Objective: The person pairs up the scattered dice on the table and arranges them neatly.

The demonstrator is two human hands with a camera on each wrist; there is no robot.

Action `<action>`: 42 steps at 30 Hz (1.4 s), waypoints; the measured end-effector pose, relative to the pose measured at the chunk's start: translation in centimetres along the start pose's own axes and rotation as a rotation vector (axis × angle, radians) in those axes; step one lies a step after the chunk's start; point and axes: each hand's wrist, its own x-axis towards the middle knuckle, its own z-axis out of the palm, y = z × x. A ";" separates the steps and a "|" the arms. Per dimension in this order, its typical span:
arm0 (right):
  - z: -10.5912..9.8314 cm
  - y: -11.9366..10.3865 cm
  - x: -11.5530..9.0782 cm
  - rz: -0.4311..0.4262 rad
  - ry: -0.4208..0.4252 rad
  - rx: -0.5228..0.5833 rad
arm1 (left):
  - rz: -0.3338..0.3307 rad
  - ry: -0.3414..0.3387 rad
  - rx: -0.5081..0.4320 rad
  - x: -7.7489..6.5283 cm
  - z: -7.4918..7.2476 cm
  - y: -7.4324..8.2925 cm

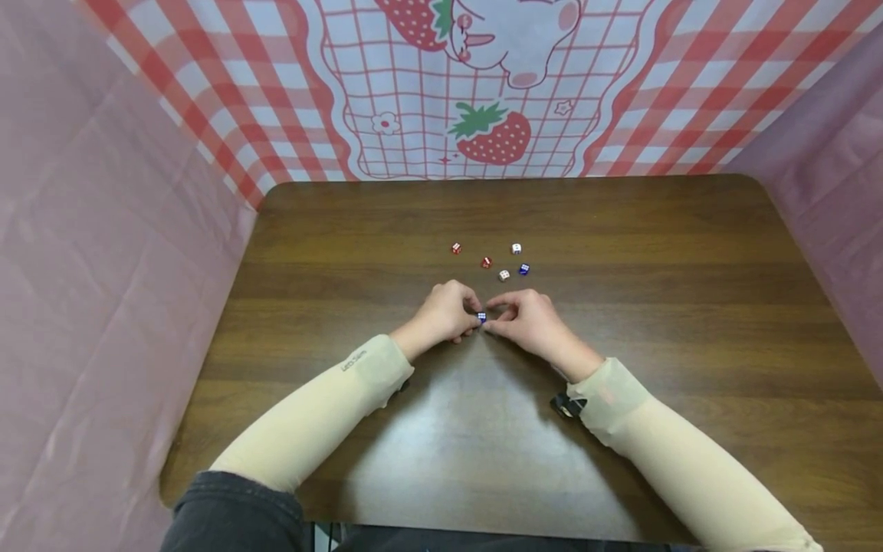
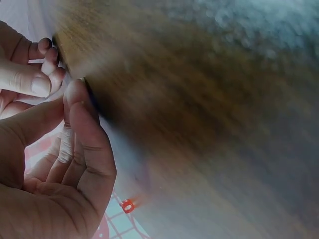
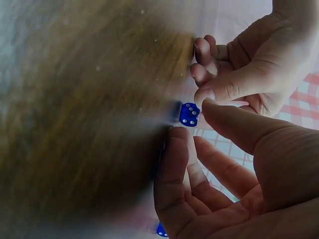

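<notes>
A small blue die with white pips is between the two hands, low over the wooden tabletop. My left hand holds it at the thumb and index fingertips; its other fingers curl underneath. From the right, my right hand comes close, with thumb and index finger apart and bent around the die's near and far sides. In the right wrist view, the die shows a pipped side beside the right thumb tip. Whether the right fingertips touch it is hard to tell. In the left wrist view, fingers hide the die.
Beyond the hands lie two red dice, two white dice and another blue die. They are loosely spread on the brown table. A checked strawberry cloth hangs behind the table, with pink cloth at the sides.
</notes>
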 end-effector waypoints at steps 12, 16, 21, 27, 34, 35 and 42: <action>0.8 -0.3 -0.1 -0.026 0.045 -0.078 | 0.026 0.012 0.018 0.0 0.5 -0.1; 0.9 -0.5 -0.1 -0.031 0.049 -0.094 | 0.046 0.021 0.028 -0.1 0.5 -0.2; 1.0 -0.5 0.0 -0.038 0.036 -0.098 | 0.047 0.034 0.038 -0.3 0.5 -0.2; 0.6 -0.5 -0.2 -0.052 0.024 -0.078 | 0.051 0.024 0.028 -0.3 0.5 -0.1; 0.6 0.0 0.1 -0.077 0.020 -0.101 | 0.071 0.028 0.065 0.0 0.7 -0.4; 0.6 0.0 0.2 -0.080 0.020 -0.105 | 0.074 0.032 0.073 0.0 0.7 -0.4; 0.8 -0.3 0.4 -0.063 0.009 -0.123 | 0.073 0.030 0.075 -0.1 0.7 -0.3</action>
